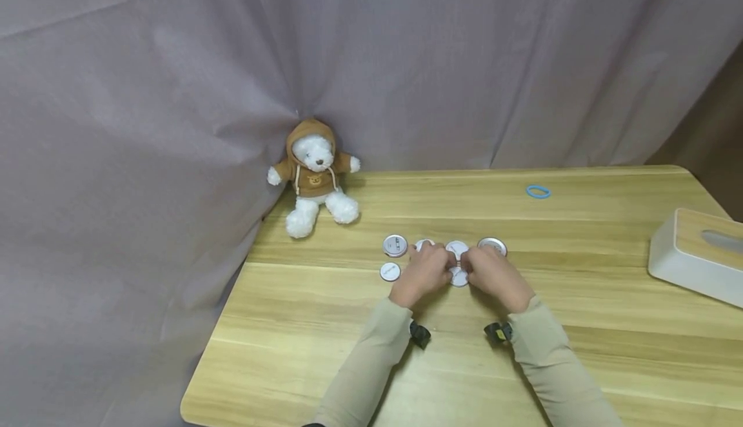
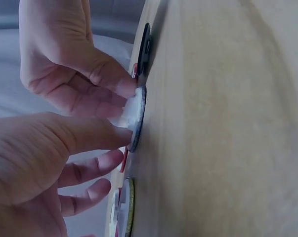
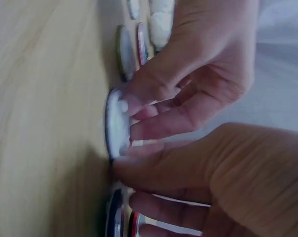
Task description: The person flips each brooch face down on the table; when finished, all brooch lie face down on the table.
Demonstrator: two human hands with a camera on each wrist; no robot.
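Both hands meet over a white-faced round button badge (image 1: 458,277) lying on the wooden table. My left hand (image 1: 428,269) pinches one side of it, thumb at the rim and other fingers bent. From the opposite side my right hand (image 1: 493,275) pinches it too, as the badge (image 3: 116,121) in the right wrist view shows. What the fingertips grasp on its upper face is partly hidden. A second badge (image 1: 456,247) lies just behind. Beside the left hand are a silver-rimmed badge (image 1: 395,245), a smaller one (image 1: 390,271) and one partly covered. Another badge (image 1: 492,244) sits behind the right hand.
A white teddy bear (image 1: 315,178) in a brown hoodie sits at the table's back left, against a grey curtain (image 1: 406,66). A blue band (image 1: 538,191) lies toward the back. The tissue box (image 1: 696,253) with a wooden top stands at the right edge.
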